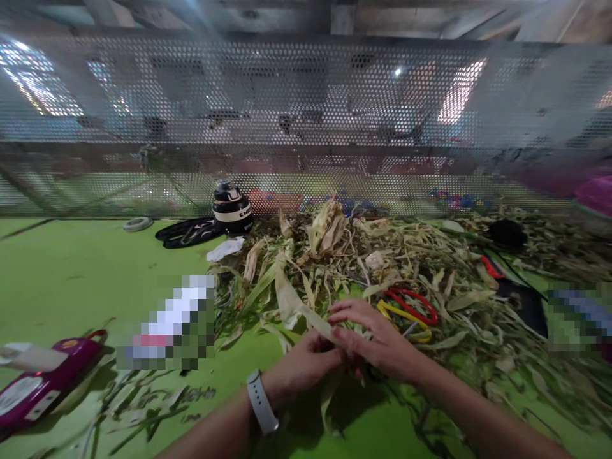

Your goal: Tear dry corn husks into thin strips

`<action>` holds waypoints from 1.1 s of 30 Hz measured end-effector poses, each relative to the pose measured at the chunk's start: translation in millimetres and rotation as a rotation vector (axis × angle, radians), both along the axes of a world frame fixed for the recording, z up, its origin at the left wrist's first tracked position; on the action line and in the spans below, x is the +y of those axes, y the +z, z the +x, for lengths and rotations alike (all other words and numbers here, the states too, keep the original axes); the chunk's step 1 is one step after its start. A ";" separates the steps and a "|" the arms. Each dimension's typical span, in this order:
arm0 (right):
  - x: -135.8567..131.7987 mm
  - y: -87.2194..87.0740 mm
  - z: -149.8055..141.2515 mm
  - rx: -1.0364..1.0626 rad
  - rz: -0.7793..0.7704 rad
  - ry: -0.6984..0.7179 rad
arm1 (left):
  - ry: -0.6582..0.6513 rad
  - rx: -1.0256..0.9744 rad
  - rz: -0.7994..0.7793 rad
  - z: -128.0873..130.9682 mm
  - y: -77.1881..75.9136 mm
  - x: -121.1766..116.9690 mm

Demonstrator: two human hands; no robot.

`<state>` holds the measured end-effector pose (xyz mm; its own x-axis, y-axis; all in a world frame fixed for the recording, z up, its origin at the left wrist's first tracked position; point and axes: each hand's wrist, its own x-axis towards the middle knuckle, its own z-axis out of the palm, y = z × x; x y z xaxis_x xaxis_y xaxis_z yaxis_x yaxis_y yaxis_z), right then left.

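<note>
Bright green bench (100, 261) runs up to a perforated metal screen (306, 95), and loose dried husks (459, 280) lie heaped over its middle and right. In front of the heap, the left hand (308, 360) is curled closed around a long, pale husk strip (291, 303); the right hand (382, 338) meets it from the other side, thumb tip at the strip, fingers partly extended. Whether those right fingers pinch anything underneath is hidden.

The strip looks thin and papery, so a hard pull or sharp twist between the hands could split it, most likely along its length. Its wide end stands up towards the heap — close enough to snag on the tangled pieces and be tugged askew. A loose grip could also let it slide or unroll.

Just beyond the right hand lie a red loop (421, 306) and a yellow loop (414, 314), perhaps tool handles; a careless reach could hook them or drag husks along. The black bottle (232, 213) stands at the heap's far edge, where shoved husks might nudge it. The watch strap (262, 401) on the left wrist could catch a stray fibre too.
</note>
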<state>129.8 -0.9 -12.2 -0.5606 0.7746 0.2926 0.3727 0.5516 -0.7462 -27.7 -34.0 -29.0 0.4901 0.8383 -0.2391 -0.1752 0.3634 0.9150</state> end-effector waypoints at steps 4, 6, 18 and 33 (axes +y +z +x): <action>-0.5 -12.3 -6.9 0.120 -0.196 0.047 | 0.007 0.009 0.052 1.9 -2.4 -1.6; -0.7 -14.3 -8.2 0.229 -0.251 0.015 | 0.015 -0.012 0.039 1.3 -2.7 -0.3; 2.8 -13.1 -7.6 0.447 -0.449 -0.210 | -0.019 0.002 0.028 -2.2 -3.4 3.2; 9.8 0.6 0.9 0.282 -0.700 -0.086 | 0.083 -0.287 -0.236 -0.6 -2.8 5.2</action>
